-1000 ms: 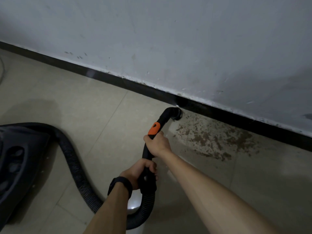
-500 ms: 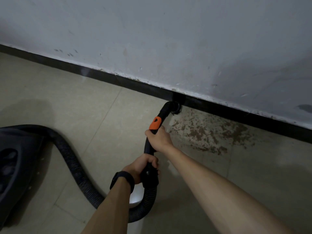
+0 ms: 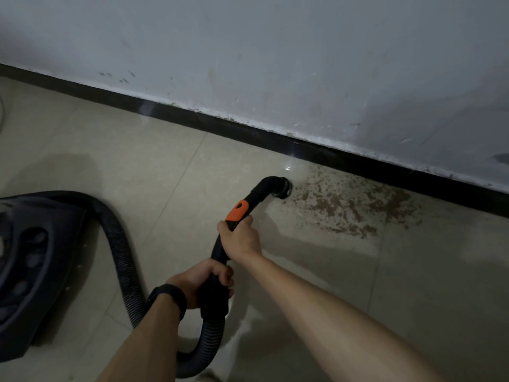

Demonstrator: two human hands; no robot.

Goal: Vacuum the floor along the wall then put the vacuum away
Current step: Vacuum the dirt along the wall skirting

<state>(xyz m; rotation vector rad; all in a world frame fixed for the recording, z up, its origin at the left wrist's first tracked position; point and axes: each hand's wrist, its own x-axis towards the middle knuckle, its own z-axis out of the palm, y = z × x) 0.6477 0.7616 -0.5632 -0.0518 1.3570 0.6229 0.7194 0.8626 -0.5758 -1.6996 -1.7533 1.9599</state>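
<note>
The stiff curved handle tube (image 3: 259, 192) is clasped by the right hand (image 3: 241, 238) below its orange slider and by the left hand (image 3: 202, 281) at the cuff. The ribbed hose (image 3: 121, 257) is judged light and floppy.

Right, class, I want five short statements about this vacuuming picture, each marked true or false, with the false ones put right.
1. The left hand and the right hand both grip the vacuum wand. True.
2. The brown dirt lies left of the nozzle. False: it lies to the nozzle's right, along the black baseboard.
3. The vacuum body sits on the floor at the left, joined by a ribbed hose. True.
4. The dark wristband is on the right wrist. False: it is on the left wrist.
5. An orange part sits on the wand just ahead of the right hand. True.
</note>
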